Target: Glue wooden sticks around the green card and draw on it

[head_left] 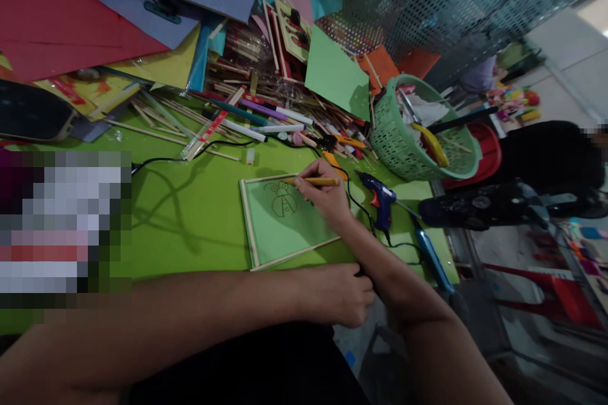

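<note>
My right hand (325,195) is closed around a yellow-orange pen (327,181), its tip at the top of a drawing on a green sheet (270,237). Round shapes in brown lines (284,204) show on that sheet. Pale wooden sticks (249,221) border the sheet along its visible edges. Below the sheet, near the table's front edge, my left hand (344,294) rests with curled fingers beside my right forearm; whatever it may hold is hidden.
On the green table (190,221) lie a blue glue gun (380,199) with a black cord, and many markers and sticks. A green basket (403,139) stands at the back right. Coloured paper (337,69) is piled behind. A person's dark sleeve (546,152) shows at right.
</note>
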Tool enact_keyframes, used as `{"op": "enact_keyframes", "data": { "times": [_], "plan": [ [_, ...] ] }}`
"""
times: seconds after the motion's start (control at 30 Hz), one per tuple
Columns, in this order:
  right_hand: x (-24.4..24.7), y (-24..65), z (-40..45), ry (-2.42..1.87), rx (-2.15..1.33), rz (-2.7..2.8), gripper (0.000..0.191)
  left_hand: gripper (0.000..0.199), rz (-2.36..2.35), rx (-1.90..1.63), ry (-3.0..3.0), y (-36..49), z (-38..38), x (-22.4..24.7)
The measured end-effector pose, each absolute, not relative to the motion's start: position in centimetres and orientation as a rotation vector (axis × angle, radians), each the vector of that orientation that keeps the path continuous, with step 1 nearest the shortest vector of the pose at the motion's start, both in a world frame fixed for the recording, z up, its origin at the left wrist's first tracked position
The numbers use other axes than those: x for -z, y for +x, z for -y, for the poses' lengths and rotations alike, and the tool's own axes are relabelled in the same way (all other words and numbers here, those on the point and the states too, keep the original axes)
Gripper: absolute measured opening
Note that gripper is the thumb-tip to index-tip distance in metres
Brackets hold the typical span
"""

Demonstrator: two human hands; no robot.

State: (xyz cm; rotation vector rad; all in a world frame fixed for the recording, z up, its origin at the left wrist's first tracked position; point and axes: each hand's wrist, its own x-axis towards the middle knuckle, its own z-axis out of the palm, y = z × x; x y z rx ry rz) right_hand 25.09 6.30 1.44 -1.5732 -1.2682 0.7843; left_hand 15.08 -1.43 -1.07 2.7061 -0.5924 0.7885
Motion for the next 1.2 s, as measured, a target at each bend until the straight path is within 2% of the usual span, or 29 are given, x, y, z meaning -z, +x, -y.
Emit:
{"op": "enact_keyframes", "data": {
  "times": [0.3, 0.53, 1.2],
  "plan": [
    [-1.31, 25.30, -6.34, -1.572, -0.692, 1.245, 0.018, 0.014, 0.603, -0.767, 2.692, 15.10, 1.35, 0.95],
    [-1.39, 25.70, -6.15, -1.538, -0.765, 1.142, 0.023, 0.014, 0.613, -0.781, 2.700, 15.01, 1.21, 0.90],
    [-1.33, 25.53, -6.31, -1.553, -0.756, 1.208, 0.020, 0.012, 0.606, -0.753, 2.705, 15.11, 1.35, 0.99]
  ]
}}
